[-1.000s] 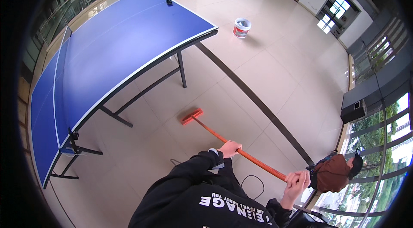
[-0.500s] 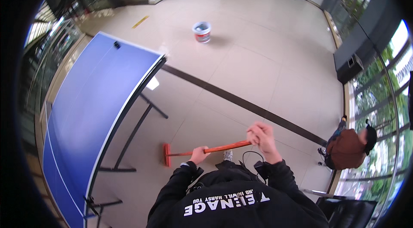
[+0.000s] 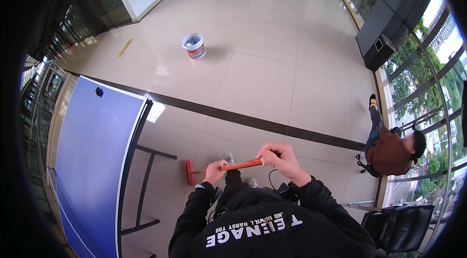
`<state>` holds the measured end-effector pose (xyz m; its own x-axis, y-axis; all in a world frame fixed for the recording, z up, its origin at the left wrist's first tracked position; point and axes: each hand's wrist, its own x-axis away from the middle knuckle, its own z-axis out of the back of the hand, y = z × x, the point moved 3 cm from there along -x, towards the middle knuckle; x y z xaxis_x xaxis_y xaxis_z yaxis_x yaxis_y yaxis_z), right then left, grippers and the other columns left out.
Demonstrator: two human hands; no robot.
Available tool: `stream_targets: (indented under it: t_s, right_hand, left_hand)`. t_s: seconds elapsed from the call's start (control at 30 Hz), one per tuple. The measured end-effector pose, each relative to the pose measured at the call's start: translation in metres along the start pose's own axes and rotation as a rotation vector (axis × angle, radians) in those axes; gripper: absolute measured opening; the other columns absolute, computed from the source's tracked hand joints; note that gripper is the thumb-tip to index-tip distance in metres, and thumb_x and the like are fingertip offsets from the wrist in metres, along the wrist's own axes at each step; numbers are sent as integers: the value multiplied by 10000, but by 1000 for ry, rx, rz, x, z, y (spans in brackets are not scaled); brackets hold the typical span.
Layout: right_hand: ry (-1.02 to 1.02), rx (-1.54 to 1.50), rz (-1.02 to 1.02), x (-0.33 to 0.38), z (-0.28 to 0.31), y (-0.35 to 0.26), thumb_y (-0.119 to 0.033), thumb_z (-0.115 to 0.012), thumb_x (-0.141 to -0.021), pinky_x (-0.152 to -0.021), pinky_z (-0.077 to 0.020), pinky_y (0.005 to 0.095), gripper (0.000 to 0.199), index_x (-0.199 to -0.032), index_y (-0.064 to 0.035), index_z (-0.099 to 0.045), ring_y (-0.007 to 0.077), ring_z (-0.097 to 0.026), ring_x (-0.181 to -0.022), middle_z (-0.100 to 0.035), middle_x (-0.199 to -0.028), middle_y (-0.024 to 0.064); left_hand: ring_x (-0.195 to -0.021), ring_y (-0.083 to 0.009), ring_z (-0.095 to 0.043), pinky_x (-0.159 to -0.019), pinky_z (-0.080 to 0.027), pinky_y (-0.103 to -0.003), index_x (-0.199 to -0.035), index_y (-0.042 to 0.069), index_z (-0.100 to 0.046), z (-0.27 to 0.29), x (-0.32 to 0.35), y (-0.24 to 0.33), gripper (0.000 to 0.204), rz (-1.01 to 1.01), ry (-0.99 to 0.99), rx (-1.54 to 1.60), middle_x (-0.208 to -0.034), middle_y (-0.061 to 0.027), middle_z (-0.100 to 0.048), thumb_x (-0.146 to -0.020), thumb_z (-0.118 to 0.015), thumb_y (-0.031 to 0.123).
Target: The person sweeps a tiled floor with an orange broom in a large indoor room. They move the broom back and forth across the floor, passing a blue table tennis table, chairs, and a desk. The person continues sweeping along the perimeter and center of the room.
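I hold a broom (image 3: pixel 242 164) with an orange-red handle in both hands, and its red head (image 3: pixel 190 173) rests at floor level to my left. My left hand (image 3: pixel 214 172) is wrapped round the lower part of the handle, nearer the head. Higher up, near the top end, my right hand (image 3: pixel 282 160) grips the handle with its fingers closed. The bristles are too small to make out. Ahead of me on the tiled floor stands a white and red bucket (image 3: pixel 196 53) with something greyish inside it.
A blue table-tennis table (image 3: pixel 97 146) with dark metal legs fills the left side. At the right a person (image 3: pixel 389 153) in a brown top sits by the windows, near a black speaker (image 3: pixel 379 53). A black chair (image 3: pixel 398 229) stands behind my right side. A dark strip (image 3: pixel 233 121) crosses the floor.
My right hand, its fingers loosely curled before, now closes round the handle. My view has shifted, so bucket and table sit further left. A shoe shows further forward.
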<state>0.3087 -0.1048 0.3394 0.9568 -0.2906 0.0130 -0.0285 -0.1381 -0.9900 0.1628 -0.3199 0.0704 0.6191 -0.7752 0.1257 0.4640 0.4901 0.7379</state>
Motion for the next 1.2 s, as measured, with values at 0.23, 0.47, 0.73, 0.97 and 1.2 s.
stream_targets:
  t_s: [0.23, 0.47, 0.73, 0.97, 1.2]
  right_hand:
    - [-23, 44, 14, -59, 28, 20, -111, -544, -877, -506, -325, 196, 168, -783, 5, -621, 26, -416, -567, -548, -640, -18]
    - [-38, 56, -117, -177, 55, 42, -66, -510, -876, -553, -385, 210, 167, -784, 32, -610, 68, -492, -611, -547, -744, 33]
    - [193, 171, -87, -268, 102, 25, 3, -484, -794, -499, -347, 208, 142, -728, 39, -605, 63, -447, -551, -559, -671, 39]
    - [716, 291, 51, -243, 166, -15, -26, -477, -830, -452, -280, 218, 177, -689, 33, -565, 56, -393, -490, -501, -572, 12]
    - [907, 110, 408, -235, 242, -34, -74, -326, -972, -413, -349, 251, 303, -687, -25, -419, 72, -254, -337, -255, -445, -18]
  left_hand:
    - [-792, -280, -584, -665, -441, -396, -786, 125, -588, 13, -111, -34, 141, -69, 92, -21, -752, -52, -607, -713, -521, 26]
    - [-812, -292, -584, -682, -407, -415, -780, 151, -596, 46, -223, -87, 186, -34, 96, 55, -778, -52, -618, -703, -496, 14]
    - [-814, -266, -576, -663, -383, -419, -782, 161, -575, 65, -367, -72, 188, -135, 41, -19, -769, -15, -595, -680, -521, 13]
    - [-809, -251, -580, -716, -374, -409, -845, 170, -545, -7, -481, 33, 234, -447, -187, 46, -762, -5, -582, -653, -582, 40]
    - [-822, -267, -583, -746, -376, -427, -818, 134, -567, -71, -539, 108, 147, -590, -395, 54, -745, -53, -613, -692, -633, 98]
